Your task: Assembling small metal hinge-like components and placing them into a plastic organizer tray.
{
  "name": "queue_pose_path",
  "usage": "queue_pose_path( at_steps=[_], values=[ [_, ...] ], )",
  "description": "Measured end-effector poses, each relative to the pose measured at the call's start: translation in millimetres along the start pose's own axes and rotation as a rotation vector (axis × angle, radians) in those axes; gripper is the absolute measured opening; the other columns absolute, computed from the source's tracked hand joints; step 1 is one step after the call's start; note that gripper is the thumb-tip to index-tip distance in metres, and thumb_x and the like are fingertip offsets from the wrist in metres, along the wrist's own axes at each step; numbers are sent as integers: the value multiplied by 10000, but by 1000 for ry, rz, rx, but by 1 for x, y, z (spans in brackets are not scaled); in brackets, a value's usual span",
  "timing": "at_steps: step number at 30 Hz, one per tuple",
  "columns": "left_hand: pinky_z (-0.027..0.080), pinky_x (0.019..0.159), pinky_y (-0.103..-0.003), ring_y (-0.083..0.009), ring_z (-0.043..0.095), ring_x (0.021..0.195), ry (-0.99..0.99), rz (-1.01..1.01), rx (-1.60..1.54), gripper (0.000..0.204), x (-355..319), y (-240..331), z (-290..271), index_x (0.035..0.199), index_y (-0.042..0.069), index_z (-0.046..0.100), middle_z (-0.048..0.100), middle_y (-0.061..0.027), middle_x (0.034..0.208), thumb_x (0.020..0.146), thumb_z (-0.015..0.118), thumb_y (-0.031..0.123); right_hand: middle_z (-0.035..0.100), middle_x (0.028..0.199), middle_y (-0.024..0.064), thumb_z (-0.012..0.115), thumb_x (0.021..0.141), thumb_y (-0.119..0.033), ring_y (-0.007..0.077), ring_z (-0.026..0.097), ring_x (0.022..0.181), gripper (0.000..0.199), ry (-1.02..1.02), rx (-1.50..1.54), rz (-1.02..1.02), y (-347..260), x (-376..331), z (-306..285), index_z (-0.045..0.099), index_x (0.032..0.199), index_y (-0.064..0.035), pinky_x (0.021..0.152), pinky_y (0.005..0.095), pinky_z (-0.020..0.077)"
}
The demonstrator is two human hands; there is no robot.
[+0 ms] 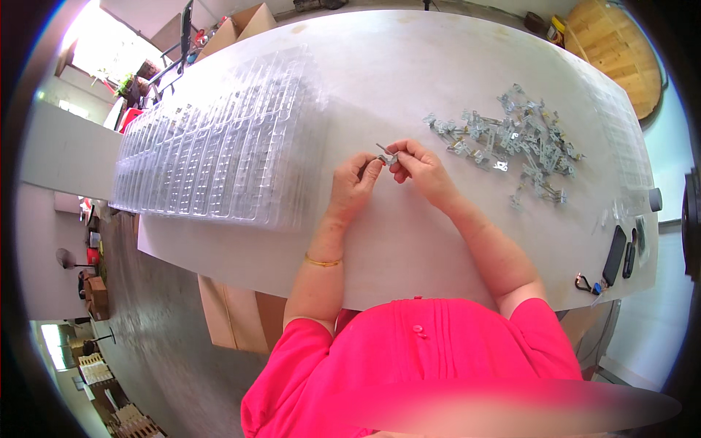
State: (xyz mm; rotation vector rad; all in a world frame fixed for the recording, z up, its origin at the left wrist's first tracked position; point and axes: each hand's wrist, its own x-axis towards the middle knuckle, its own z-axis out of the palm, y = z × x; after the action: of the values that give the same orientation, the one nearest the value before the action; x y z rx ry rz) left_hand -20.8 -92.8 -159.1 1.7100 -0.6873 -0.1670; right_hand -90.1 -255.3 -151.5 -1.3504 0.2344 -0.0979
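Observation:
Over the middle of the white table, my left hand [352, 184] and my right hand [422, 172] meet at the fingertips. Between them they pinch a small metal bracket [387, 155], silvery, with a thin part sticking up to the left. My fingers hide much of its shape. To the right of my right hand lies a loose heap of similar small metal brackets [537, 142], tangled together. Left of my left hand stands a tall stack of clear plastic trays [212, 146] with rows of compartments; small metal parts seem to lie in the upper one.
More clear trays [621, 131] run along the table's right edge. Near the right front corner lie a black phone-like object [614, 255], a dark-handled tool [629, 255] and pliers [584, 285]. A cardboard box [237, 314] sits below the front edge. A round wooden tabletop [613, 55] stands behind, far right.

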Motion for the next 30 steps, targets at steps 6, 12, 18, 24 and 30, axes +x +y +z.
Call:
queue_pose_path(
  at_steps=[6, 12, 18, 24, 30],
  values=[
    [423, 539, -283, -139, 505, 562, -26, 144, 154, 68, -2, 3, 1, 925, 5, 651, 597, -73, 726, 906, 650, 71, 628, 851, 15, 531, 983, -156, 75, 559, 752, 164, -53, 14, 67, -4, 2, -5, 643, 1045, -54, 704, 244, 474],
    [432, 545, -283, -153, 531, 574, -62, 241, 209, 80, -3, 8, 5, 958, 9, 648, 616, -98, 761, 905, 653, 69, 657, 892, 2, 608, 974, -209, 67, 574, 817, 171, 40, -84, -119, 4, 5, -4, 653, 1017, -51, 747, 241, 471],
    [462, 553, -318, -212, 588, 613, 97, 273, 347, 83, -3, 4, 8, 971, 17, 636, 626, -120, 802, 918, 637, 80, 661, 926, 2, 607, 981, -214, 71, 602, 853, 172, 67, -70, -159, 2, 6, -3, 645, 1020, -50, 772, 250, 503],
    [498, 564, -367, -266, 624, 648, 87, 267, 340, 127, -1, 8, 10, 981, 35, 635, 624, -105, 815, 888, 658, 117, 667, 929, 30, 589, 988, -191, 97, 640, 834, 169, -1, -3, -79, 4, 6, -5, 627, 1008, -27, 760, 270, 548],
    [514, 720, -292, -167, 634, 765, 121, 205, 138, 187, 0, 7, 4, 1057, -7, 651, 654, -84, 862, 902, 611, 90, 670, 899, 37, 584, 988, -179, 106, 643, 814, 166, 59, 47, -124, -6, 6, -9, 627, 993, -19, 752, 268, 548]
  ],
)
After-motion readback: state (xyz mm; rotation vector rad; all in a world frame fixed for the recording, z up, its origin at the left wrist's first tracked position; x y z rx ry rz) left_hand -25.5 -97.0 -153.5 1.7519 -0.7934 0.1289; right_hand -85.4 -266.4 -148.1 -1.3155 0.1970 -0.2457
